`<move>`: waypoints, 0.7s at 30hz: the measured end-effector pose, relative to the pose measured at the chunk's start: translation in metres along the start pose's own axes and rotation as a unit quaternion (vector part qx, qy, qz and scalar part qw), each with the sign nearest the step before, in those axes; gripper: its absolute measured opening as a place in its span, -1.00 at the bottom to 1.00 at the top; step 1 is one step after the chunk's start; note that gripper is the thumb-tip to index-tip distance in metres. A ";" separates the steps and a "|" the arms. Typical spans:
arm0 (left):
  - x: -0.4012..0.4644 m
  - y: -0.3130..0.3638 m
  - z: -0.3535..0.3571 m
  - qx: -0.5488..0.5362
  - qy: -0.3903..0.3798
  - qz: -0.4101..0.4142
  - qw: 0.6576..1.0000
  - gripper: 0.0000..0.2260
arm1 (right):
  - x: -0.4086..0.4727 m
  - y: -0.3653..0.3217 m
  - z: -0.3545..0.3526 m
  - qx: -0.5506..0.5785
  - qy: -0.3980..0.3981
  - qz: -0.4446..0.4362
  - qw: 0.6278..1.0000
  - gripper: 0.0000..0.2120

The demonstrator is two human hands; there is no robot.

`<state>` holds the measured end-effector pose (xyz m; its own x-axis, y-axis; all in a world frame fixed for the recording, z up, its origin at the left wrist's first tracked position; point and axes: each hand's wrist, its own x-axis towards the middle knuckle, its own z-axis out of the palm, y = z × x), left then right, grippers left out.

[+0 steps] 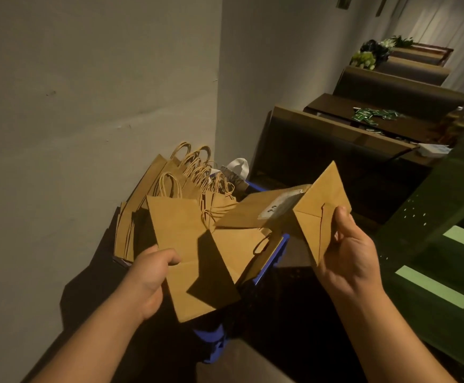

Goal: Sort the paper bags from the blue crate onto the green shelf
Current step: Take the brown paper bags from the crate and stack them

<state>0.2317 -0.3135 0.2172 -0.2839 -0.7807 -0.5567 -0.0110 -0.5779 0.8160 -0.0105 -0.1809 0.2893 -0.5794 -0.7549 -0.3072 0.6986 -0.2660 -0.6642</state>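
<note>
Paper bag (319, 214) (folded) inside right grip (348, 252)

Brown paper bags (186, 233) — one white-labelled — over a blue crate (273, 258), beside a dark green shelf (446, 217).

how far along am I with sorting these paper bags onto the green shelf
Early, by the look of it. Done: no bags show on the visible part of the green shelf. In hand: the left hand grips one flat bag, the right hand holds a folded bag. Left: many handled bags still stand in the blue crate.
</note>
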 end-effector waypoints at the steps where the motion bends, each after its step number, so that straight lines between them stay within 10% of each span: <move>1: -0.001 -0.001 0.003 -0.003 0.001 -0.003 1.000 -0.76 | -0.001 0.000 0.001 0.009 -0.008 0.000 1.000 -0.82; 8: -0.005 -0.010 0.031 -0.024 -0.016 -0.062 0.998 -0.83 | -0.005 0.020 0.000 -0.268 -0.067 -0.153 0.949 -0.82; 12: -0.002 -0.016 0.042 -0.031 -0.025 -0.055 0.998 -0.70 | -0.005 0.034 -0.013 -0.626 -0.205 -0.391 0.643 -0.57; 14: -0.002 -0.020 0.048 -0.049 -0.030 -0.047 0.997 -0.75 | -0.005 0.045 -0.022 -0.683 -0.256 -0.413 0.546 -0.60; 21: -0.003 -0.021 0.057 -0.035 -0.044 -0.049 0.997 -0.37 | -0.016 0.067 -0.047 -0.741 -0.355 -0.347 0.451 -0.58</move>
<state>0.1780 -0.2855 0.2104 -0.3684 -0.6976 -0.6145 0.0241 -0.6679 0.7438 0.0257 -0.1585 0.2173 0.2063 -0.9401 0.2714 -0.9016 -0.2904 -0.3206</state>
